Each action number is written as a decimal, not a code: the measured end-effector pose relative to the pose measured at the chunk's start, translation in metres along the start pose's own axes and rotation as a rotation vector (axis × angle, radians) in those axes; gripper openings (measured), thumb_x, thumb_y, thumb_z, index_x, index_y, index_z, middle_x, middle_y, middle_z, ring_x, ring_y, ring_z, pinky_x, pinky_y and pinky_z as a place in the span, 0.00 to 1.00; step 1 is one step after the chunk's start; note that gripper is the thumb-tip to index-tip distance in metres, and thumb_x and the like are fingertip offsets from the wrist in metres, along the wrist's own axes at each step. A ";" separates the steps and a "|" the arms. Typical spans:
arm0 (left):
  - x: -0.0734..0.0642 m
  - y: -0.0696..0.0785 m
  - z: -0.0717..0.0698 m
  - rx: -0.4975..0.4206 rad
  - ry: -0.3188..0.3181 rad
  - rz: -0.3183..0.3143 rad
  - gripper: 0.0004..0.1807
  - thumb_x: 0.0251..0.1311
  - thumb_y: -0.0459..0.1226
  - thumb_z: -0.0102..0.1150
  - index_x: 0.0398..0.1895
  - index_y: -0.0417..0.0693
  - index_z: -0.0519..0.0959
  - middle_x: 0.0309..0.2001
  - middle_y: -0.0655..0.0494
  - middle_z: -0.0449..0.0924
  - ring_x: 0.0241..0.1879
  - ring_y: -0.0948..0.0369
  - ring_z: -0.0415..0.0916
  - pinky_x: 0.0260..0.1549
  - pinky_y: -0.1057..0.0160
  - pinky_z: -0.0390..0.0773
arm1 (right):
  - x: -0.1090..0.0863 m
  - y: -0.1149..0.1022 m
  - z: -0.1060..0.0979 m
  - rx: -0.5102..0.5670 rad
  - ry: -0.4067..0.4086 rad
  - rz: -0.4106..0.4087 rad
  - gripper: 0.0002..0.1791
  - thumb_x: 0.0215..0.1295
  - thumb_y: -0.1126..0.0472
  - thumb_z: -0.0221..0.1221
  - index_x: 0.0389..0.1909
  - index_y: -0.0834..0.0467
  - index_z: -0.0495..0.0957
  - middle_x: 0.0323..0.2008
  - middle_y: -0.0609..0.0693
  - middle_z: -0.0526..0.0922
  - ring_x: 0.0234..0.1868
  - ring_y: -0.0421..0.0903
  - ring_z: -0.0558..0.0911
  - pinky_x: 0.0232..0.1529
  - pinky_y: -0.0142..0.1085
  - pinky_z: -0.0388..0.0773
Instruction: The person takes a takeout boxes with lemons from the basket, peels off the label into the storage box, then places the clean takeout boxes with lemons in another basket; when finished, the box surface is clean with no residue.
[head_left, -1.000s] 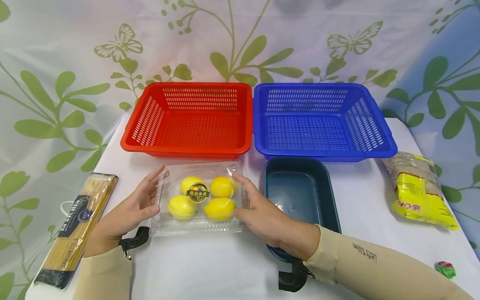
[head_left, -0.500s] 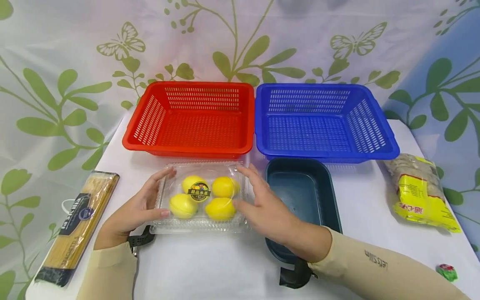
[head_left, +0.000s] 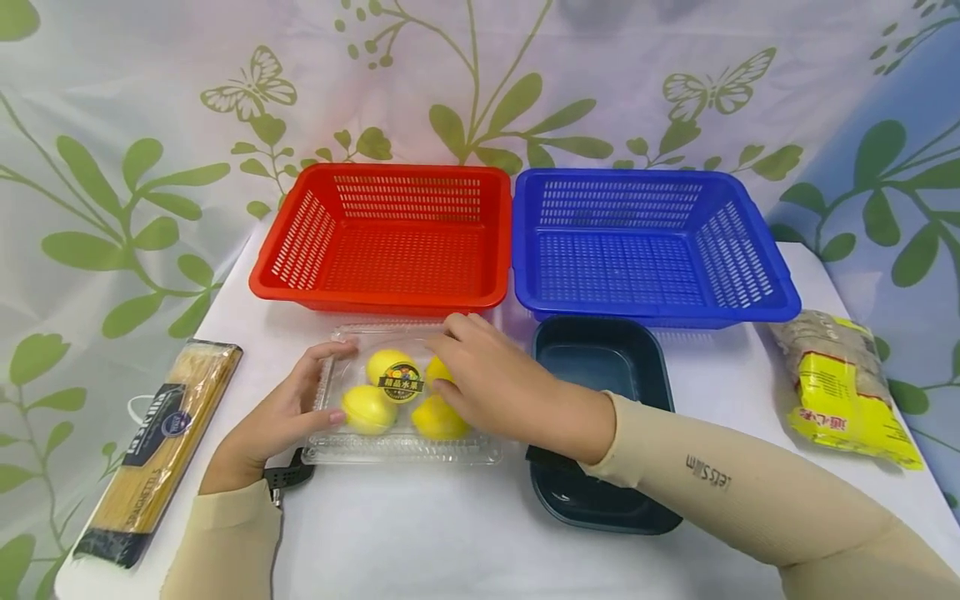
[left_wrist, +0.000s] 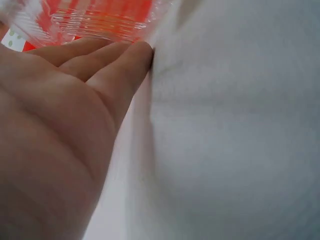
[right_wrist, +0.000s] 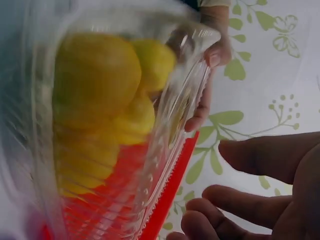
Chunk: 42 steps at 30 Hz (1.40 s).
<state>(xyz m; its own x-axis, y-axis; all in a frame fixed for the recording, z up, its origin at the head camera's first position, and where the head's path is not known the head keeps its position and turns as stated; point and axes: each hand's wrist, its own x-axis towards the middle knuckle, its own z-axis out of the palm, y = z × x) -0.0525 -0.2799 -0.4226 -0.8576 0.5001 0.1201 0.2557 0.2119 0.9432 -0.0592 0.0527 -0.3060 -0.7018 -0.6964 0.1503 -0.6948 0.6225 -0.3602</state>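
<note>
In the head view, we are seeing a clear plastic box [head_left: 405, 450] lying on the white table [head_left: 390, 533], with four lemons [head_left: 371, 409] showing inside beneath a round label [head_left: 400, 382]. Our left hand [head_left: 273, 421] is touching the box's left end, thumb and fingers spread along it. Our right hand [head_left: 495, 379] is passing over the box's right part, fingers loosely bent. Behind the box a red basket [head_left: 390, 300] is standing beside a blue basket [head_left: 660, 312]; a dark dish [head_left: 600, 358] is sitting to the right, partly under our right forearm. A spaghetti pack [head_left: 153, 458] is lying at far left and a yellow bag [head_left: 847, 387] at far right.

In the left wrist view, our left fingers are stretching straight against the plastic edge, not clenching.

In the right wrist view, our right thumb and fingers are hanging apart from the box, relaxed and grasping nothing, while the left hand is touching the box's rim beyond.
</note>
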 end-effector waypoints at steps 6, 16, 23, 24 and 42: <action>0.000 -0.002 0.001 0.014 0.012 0.000 0.42 0.58 0.26 0.65 0.76 0.46 0.59 0.77 0.47 0.60 0.79 0.54 0.46 0.75 0.49 0.41 | 0.026 -0.002 0.006 -0.027 -0.168 0.035 0.20 0.69 0.53 0.71 0.57 0.57 0.86 0.43 0.47 0.77 0.45 0.46 0.71 0.49 0.36 0.72; 0.002 0.001 0.001 0.010 0.015 -0.005 0.43 0.57 0.27 0.65 0.76 0.45 0.59 0.77 0.48 0.61 0.80 0.55 0.44 0.74 0.42 0.38 | 0.043 -0.006 0.019 -0.009 -0.201 0.033 0.15 0.67 0.54 0.72 0.47 0.58 0.87 0.38 0.47 0.75 0.44 0.46 0.73 0.50 0.37 0.72; 0.002 0.002 0.002 0.014 0.018 -0.005 0.42 0.57 0.28 0.65 0.75 0.45 0.58 0.76 0.46 0.61 0.79 0.55 0.45 0.75 0.47 0.40 | 0.047 -0.007 0.024 0.038 -0.179 0.065 0.12 0.66 0.56 0.73 0.44 0.58 0.86 0.39 0.47 0.78 0.46 0.47 0.75 0.53 0.38 0.72; 0.002 0.002 0.002 0.012 0.017 -0.005 0.42 0.57 0.28 0.65 0.75 0.45 0.58 0.76 0.45 0.61 0.79 0.56 0.45 0.75 0.44 0.39 | 0.047 -0.007 0.024 0.046 -0.173 0.069 0.12 0.66 0.57 0.73 0.44 0.58 0.86 0.39 0.47 0.78 0.46 0.48 0.75 0.53 0.38 0.72; 0.001 0.001 0.002 0.002 0.017 -0.010 0.43 0.57 0.28 0.64 0.76 0.47 0.58 0.76 0.46 0.60 0.79 0.55 0.43 0.69 0.27 0.34 | 0.036 -0.008 0.024 0.208 -0.022 0.014 0.04 0.72 0.64 0.67 0.36 0.55 0.83 0.35 0.44 0.78 0.42 0.45 0.76 0.47 0.34 0.75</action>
<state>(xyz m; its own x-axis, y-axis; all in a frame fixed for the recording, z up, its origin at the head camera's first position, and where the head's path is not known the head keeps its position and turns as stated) -0.0522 -0.2773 -0.4222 -0.8673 0.4841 0.1163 0.2484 0.2183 0.9437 -0.0753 0.0142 -0.3200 -0.7057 -0.6974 0.1247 -0.6362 0.5464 -0.5447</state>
